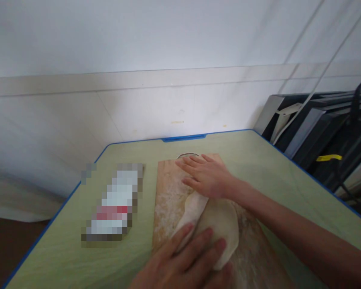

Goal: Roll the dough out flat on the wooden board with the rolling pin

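A flattened sheet of pale dough (221, 224) lies on a floured wooden board (165, 212). Along its left side runs a whitish rounded length (195, 206); whether this is a rolled-up edge of dough or a floured rolling pin, I cannot tell. At its far end my right hand (206, 174) is laid palm down, fingers stretched toward the upper left, covering that end. My left hand (183, 261) reaches in from the bottom, its fingers spread across the near end and the dough. Its palm hides the nearest part, and it is slightly blurred.
The board rests on a green table (132, 265) with a blue edge, against a white wall (144, 108). A metal handle (188, 154) shows at the board's far end. Left lies a pixelated white-and-red item (117, 200). Dark flat panels (315, 132) lean beyond the right edge.
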A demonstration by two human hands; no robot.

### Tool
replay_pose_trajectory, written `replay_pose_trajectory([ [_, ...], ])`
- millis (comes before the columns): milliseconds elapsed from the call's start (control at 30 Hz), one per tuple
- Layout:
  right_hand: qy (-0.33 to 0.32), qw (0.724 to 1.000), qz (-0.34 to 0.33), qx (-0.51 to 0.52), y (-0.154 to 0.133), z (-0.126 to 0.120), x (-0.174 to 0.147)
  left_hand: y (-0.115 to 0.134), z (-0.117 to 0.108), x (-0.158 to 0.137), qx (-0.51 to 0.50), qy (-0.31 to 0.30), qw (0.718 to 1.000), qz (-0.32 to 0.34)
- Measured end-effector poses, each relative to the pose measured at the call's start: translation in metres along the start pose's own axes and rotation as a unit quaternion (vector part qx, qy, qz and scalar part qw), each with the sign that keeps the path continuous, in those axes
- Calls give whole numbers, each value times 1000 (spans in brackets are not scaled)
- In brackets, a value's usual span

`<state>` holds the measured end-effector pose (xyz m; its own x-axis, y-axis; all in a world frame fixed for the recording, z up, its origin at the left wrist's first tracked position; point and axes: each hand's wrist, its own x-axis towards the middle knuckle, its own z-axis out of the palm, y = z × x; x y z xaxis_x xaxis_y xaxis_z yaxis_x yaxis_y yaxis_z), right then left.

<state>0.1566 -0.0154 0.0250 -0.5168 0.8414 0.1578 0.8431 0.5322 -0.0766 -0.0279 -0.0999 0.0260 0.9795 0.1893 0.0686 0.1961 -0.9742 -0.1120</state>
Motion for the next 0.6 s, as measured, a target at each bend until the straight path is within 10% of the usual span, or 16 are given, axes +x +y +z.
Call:
replay_pose_trajectory([
  [233, 37, 999, 26, -27, -10, -8, -50, -22, -4, -4, -108, -11, 977, -183],
  [600, 151, 973, 73, -160, -59, 1, -114, -62, 6, 1, -102, -12, 962, -253],
])
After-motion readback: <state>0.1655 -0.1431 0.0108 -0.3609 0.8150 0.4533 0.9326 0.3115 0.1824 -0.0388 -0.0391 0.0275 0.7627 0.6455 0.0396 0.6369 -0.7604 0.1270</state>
